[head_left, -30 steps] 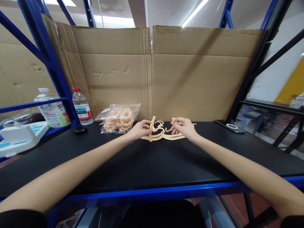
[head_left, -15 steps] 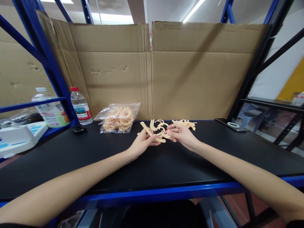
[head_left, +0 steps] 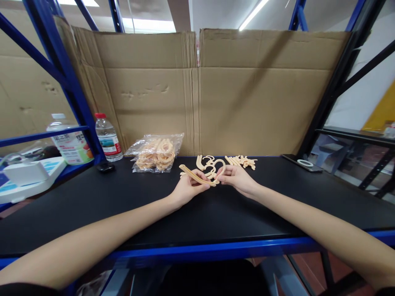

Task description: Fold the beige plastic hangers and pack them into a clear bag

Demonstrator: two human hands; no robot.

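Head view: curved strip [head_left: 188, 171] between left fingers [head_left: 200, 173] and, apparently, thumb [head_left: 201, 188].

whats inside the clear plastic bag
Inside the clear plastic bag are pale pieces, heaped up, some with curved or looped outlines. The lower ones are largely covered by those above, so their number cannot be told.

1 head-worn camera looks forward and down, over the hands [head_left: 187, 187], towards the cardboard wall [head_left: 256, 111].
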